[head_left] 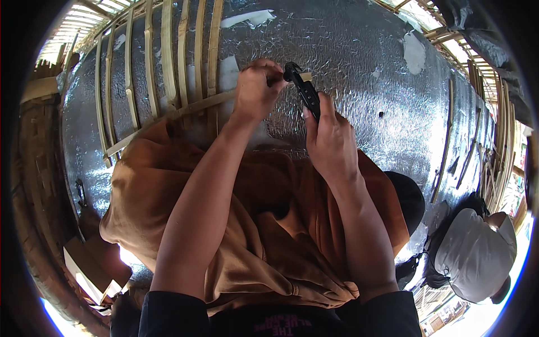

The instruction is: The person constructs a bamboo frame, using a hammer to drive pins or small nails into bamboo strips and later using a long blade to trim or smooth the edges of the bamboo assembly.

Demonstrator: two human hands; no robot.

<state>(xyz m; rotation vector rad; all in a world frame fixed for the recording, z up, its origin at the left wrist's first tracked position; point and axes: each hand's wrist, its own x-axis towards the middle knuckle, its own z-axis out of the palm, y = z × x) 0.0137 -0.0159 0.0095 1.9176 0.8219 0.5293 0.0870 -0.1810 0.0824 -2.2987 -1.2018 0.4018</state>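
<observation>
My right hand is closed around a slim black hand tool with a rounded, hooked head and small light dots along its handle. The tool slants up and left above the floor. At its head end, the fingers of my left hand are pinched together; whatever is between them is hidden. Just behind the head, a short pale piece, like wood or bamboo, shows. Brown cloth covers my lap beneath both forearms.
Silver foil sheeting covers the floor. A lattice of bamboo slats lies at the far left, reaching my knee. Loose slats lie at right. Another person in a white top is at the lower right. A cardboard box stands lower left.
</observation>
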